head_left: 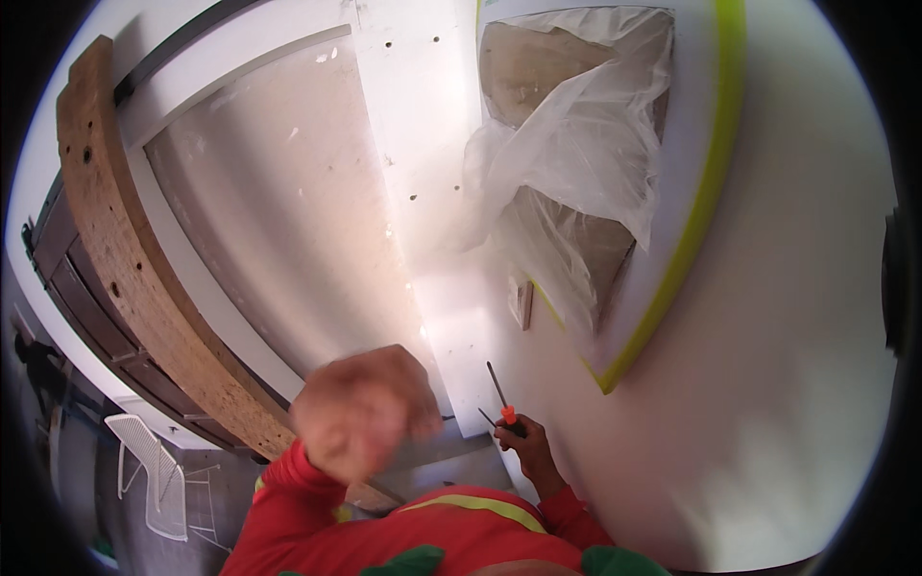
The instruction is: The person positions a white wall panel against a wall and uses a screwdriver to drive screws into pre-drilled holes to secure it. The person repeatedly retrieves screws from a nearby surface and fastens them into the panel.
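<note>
My right hand (530, 453) is closed round a screwdriver (507, 413) with a red and black handle, its long dark shaft pointing up along the white surface. A second short dark shaft (487, 417) shows beside the same hand; I cannot tell whether it is another tool or a shadow. To the left, nearer the camera, my left hand (367, 408) is raised in front of the white strip. Motion smears its fingers, so whether it holds anything is unclear. The white strip (444, 278) runs up the middle with several small dark holes in it.
Crumpled clear plastic sheeting (576, 144) covers an opening edged with yellow tape (709, 226). A long worn wooden beam (134, 240) curves along the left, by a dark panelled door (106, 307). A white chair (158, 480) stands lower left; another person (43, 370) is farther off.
</note>
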